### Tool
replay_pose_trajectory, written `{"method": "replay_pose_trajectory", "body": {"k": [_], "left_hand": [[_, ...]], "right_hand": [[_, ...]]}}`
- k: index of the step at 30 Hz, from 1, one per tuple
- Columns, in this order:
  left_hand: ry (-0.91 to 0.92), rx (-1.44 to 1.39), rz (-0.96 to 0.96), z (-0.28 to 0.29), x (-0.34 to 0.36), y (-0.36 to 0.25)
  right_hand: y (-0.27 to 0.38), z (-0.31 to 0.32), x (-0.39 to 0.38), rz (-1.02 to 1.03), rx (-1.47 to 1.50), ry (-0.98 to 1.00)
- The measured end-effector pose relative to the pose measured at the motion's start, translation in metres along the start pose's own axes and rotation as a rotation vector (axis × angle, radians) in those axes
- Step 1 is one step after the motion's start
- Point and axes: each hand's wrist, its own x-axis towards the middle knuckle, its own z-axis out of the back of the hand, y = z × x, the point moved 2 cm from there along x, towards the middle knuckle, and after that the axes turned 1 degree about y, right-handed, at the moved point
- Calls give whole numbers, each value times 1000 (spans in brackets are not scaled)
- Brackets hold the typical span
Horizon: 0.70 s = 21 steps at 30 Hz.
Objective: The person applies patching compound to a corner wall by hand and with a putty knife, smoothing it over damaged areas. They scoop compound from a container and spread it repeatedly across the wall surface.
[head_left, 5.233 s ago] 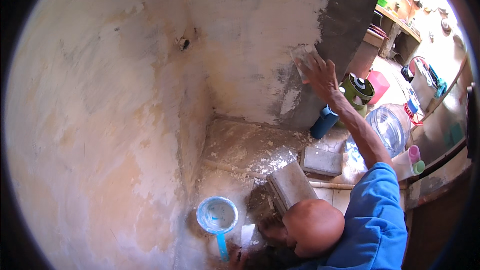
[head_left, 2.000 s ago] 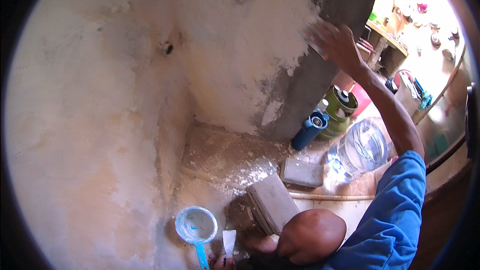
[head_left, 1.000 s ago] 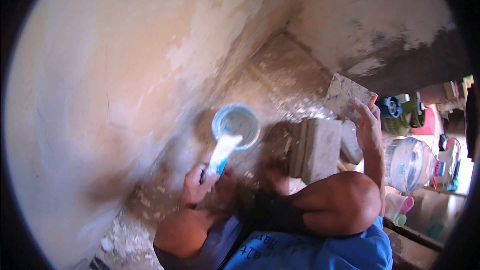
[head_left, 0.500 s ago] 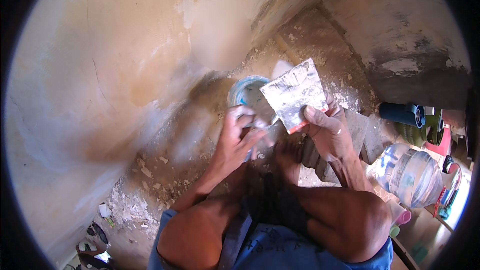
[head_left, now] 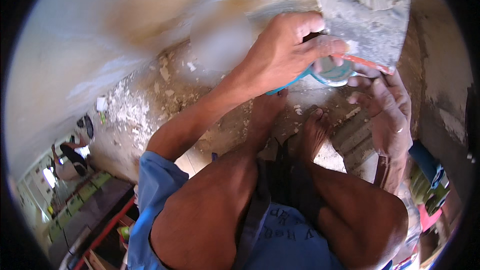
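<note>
A square putty scraper (head_left: 367, 17) with an orange back edge and a grey-white smeared metal blade is at the upper right. My left hand (head_left: 287, 45) grips its lower left corner, thumb across the front. My right hand (head_left: 392, 105) is just below the orange edge, its fingers apart and loosely bent; the edge hides part of them. Whether they touch the scraper I cannot tell. A round tub with a teal rim (head_left: 336, 84) shows beneath the scraper, partly hidden by my left hand, with pale material inside.
Pale flakes lie over the floor (head_left: 170, 77) by the plastered wall (head_left: 100, 30). Flat slabs (head_left: 357, 137) lie right of my feet. Farther right are a dark blue cylinder (head_left: 425, 160) and a green item (head_left: 422, 187). Long dark furniture (head_left: 87, 210) stands at lower left.
The scraper has passed from my right hand's grip into my left hand's and is higher and farther right. Both hands moved right and up. The view has turned, showing more at lower left.
</note>
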Motion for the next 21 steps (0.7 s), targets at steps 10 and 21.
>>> {"method": "replay_pose_trajectory", "body": {"k": [10,21], "left_hand": [[-478,-403,-7,-19,-71,-14],[-1160,-13,35,85,-279,3]], "right_hand": [[-25,-90,18,37,57,225],[-28,-22,21,-44,-177,318]]}}
